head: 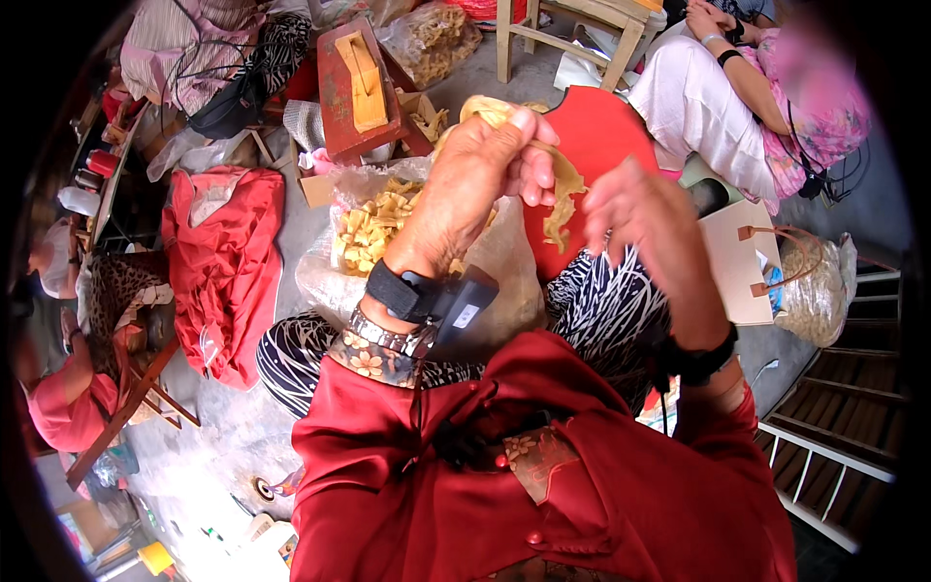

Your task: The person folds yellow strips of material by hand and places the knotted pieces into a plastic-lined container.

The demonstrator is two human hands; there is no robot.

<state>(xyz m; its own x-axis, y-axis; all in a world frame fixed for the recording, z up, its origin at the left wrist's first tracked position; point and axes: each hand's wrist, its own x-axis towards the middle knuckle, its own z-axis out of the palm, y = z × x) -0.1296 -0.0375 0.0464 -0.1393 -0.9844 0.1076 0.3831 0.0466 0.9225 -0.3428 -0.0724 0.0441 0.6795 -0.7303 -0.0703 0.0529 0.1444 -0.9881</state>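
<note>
My left hand (494,156) is closed on a strip of thin yellowish material (566,200), whose ragged end hangs down past the fingers. More of the strip loops above that hand. To its right, my right hand (636,214) is slightly blurred, with fingers apart and near the hanging end; nothing shows in it. Behind both hands lies a red flat piece with a dark edge (600,131). Below and left of my left hand, a clear plastic bag (509,269) holds many folded yellow pieces (378,225).
A red wooden bench (331,87) carries a yellow wooden block (364,80). Red cloth (225,291) lies at left. A wooden stool (567,36) stands ahead. A seated person (705,109) is at upper right, near a handled bag (734,262); other people sit at left.
</note>
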